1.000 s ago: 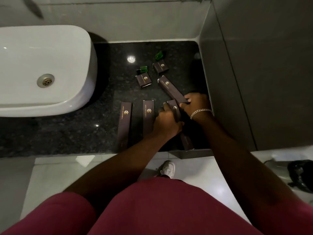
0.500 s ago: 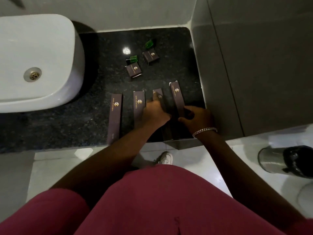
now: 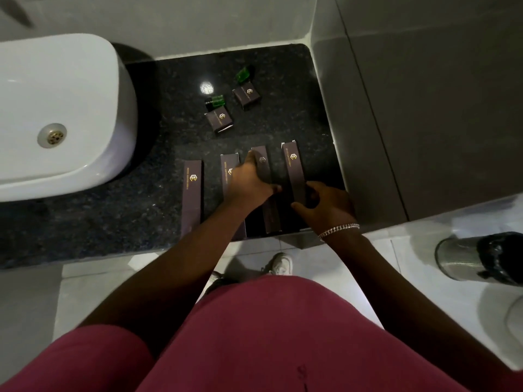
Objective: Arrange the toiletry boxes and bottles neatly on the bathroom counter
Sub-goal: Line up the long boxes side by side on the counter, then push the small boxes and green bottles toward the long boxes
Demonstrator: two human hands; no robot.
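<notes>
Far-left long box (image 3: 192, 193) flat on dark desk (image 3: 113, 222), apart from left hand (image 3: 249, 179). Left hand spread flat, gripping nothing, across second long box (image 3: 227, 165) and third long box (image 3: 261, 162). Right hand (image 3: 325, 205) pinches near end of fourth long box (image 3: 294, 171). Beyond hands: two small boxes (image 3: 219, 120), two green bottles (image 3: 216, 101).
</notes>
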